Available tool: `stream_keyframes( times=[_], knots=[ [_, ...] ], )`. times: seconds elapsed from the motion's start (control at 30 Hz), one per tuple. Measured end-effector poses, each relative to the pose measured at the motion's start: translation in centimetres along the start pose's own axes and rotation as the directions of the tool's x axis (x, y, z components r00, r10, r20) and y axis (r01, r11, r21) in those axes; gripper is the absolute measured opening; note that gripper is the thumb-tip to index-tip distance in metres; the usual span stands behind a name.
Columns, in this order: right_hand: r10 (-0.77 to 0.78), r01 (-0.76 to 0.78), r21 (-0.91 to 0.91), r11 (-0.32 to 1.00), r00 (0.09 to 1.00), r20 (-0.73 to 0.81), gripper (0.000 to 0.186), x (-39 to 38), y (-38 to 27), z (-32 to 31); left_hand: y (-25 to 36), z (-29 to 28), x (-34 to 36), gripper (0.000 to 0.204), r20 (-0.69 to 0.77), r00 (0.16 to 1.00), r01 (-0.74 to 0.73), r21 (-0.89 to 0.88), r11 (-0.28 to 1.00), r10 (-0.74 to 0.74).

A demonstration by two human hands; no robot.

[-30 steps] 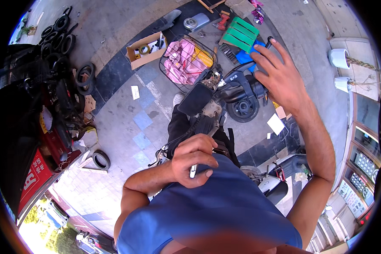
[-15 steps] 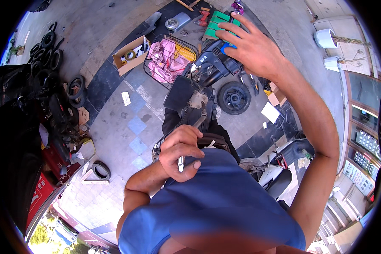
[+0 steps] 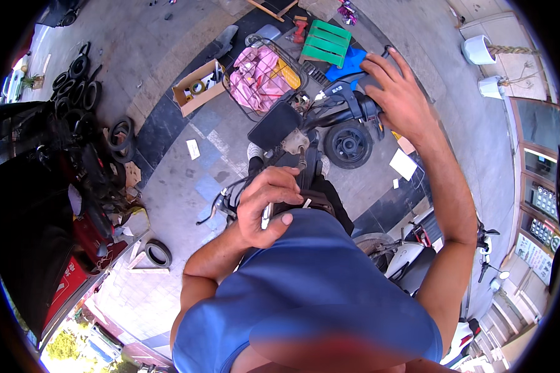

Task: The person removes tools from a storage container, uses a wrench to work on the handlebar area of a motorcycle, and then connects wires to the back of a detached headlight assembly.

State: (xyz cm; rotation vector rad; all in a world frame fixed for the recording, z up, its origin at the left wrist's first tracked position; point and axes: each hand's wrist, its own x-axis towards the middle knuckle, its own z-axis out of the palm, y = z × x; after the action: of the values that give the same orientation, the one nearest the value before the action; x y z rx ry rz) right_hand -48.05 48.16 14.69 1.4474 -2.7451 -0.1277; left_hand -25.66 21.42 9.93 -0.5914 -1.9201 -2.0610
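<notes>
Compared with half a second ago, the right end of the handlebar [image 3: 345, 112] has swung back nearer the body, and the right hand [image 3: 404, 102] has come with it; the bar seems to turn freely enough to follow, so the steering looks to be what is being handled. The handlebar lies on the near side of the wire basket [image 3: 238, 105], reaching out to its right.

The right hand is well to the right of the basket, its arm stretched forward with the elbow bent, fingers spread and laid over the bar's end; how firmly they press cannot be told. The left hand [image 3: 258, 199] is on the basket's near side, close to the chest, curled around a slim silver tool [image 3: 266, 216] whose end pokes out beneath the fingers. The two hands are well apart. A black wheel [image 3: 348, 146] lies right of the basket and nearer the body.
</notes>
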Motion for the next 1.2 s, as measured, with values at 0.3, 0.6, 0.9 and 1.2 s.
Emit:
stream_keyframes(
  times=[0.3,0.6,0.9,1.2],
  knots=[
    [0.586,-0.579,0.092,0.810,0.808,-0.065,0.039,-13.6,-6.9,3.9,-0.6,1.5,0.9,0.038,-0.027,0.994,0.083,-0.388,0.918,-0.101],
    [0.750,-0.747,0.099,0.658,0.638,-0.174,0.035,-18.7,-13.2,7.5,-2.2,3.2,2.6,0.066,0.064,0.976,0.203,-0.612,0.764,-0.208],
    [0.733,-0.729,0.107,0.676,0.652,-0.194,0.045,-19.4,-13.5,7.0,0.4,5.4,3.7,0.064,-0.105,0.843,0.439,-0.430,0.789,-0.527],
    [0.572,-0.254,0.610,0.751,0.712,-0.407,0.059,-14.5,-21.6,6.5,-0.7,4.5,-0.2,0.059,-0.022,0.949,0.246,-0.571,0.783,-0.314]
  ],
)
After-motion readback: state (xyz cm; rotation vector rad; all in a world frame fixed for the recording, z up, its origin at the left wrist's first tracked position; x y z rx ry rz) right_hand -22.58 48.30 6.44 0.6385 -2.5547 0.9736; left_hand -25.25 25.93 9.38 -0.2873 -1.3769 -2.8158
